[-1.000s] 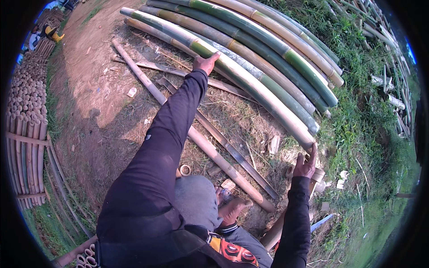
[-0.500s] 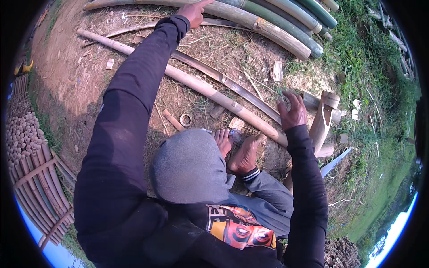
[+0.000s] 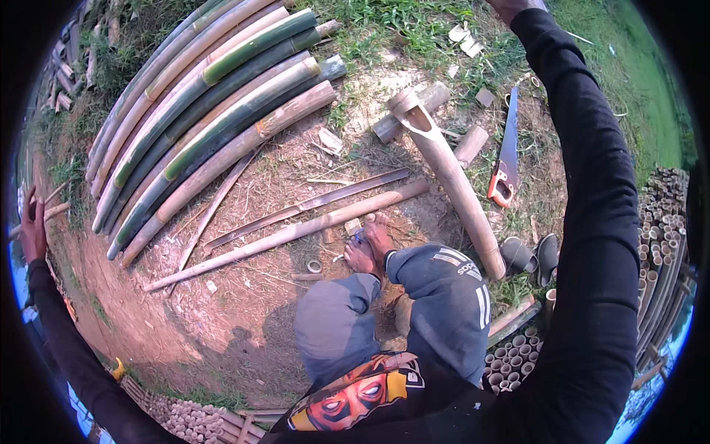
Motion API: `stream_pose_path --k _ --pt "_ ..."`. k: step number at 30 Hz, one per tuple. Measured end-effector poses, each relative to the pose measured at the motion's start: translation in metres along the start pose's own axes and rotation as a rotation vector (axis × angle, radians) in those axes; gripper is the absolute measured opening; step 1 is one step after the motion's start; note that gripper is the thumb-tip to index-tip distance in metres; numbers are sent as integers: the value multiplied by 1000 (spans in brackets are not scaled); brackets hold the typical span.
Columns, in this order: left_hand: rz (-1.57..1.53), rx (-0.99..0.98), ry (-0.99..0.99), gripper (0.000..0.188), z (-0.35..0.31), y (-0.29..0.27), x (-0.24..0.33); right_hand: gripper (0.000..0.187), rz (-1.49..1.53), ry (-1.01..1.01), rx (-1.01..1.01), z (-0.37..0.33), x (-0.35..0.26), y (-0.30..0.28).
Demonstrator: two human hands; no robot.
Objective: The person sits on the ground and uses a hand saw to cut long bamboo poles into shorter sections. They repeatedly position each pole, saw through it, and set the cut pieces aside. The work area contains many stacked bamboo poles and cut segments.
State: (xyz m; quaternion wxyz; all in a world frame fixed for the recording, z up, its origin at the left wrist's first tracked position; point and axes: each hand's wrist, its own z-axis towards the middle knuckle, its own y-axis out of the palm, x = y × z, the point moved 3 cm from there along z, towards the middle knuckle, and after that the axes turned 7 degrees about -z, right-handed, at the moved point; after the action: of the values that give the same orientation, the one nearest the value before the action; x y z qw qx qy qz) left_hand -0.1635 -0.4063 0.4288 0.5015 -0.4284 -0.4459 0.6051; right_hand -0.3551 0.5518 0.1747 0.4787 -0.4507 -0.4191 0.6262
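My left hand [image 3: 32, 226] is raised at the far left rim, its fingers apart and nothing seen in them. A thin pole [image 3: 55, 211] shows behind it; I cannot tell whether they touch. My right hand [image 3: 512, 6] reaches the top edge, where its fingers are cut off from view. Before my bare feet [image 3: 368, 248] lies a long pale bamboo pole [image 3: 296, 238], with a split bamboo strip [image 3: 344, 197] alongside. A thick bamboo post [image 3: 462, 192] with an opening cut near its far end leans over a short bamboo log [image 3: 433, 98] to the right.
Green and tan bamboo poles [image 3: 222, 111] lie in a pile at the upper left. A handsaw [image 3: 509, 140] with an orange handle rests on the ground at right, above dark sandals [image 3: 519, 256]. Cut bamboo stacks [image 3: 510, 362] stand close by my right knee. A bamboo ring [image 3: 314, 266] lies near my feet.
The view has swung round. My left hand has left the bamboo poles for the far left, and my right hand has moved up and away from the pole's end; both arms are spread wider.
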Motion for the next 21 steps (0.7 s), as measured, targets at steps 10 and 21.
stream_pose_path --k 10,21 --pt "-881 -1307 79 102 -481 30 402 56 -127 922 -855 -502 111 63" --pt "-777 -847 -300 85 -529 71 459 71 -338 1059 -719 -519 147 280"
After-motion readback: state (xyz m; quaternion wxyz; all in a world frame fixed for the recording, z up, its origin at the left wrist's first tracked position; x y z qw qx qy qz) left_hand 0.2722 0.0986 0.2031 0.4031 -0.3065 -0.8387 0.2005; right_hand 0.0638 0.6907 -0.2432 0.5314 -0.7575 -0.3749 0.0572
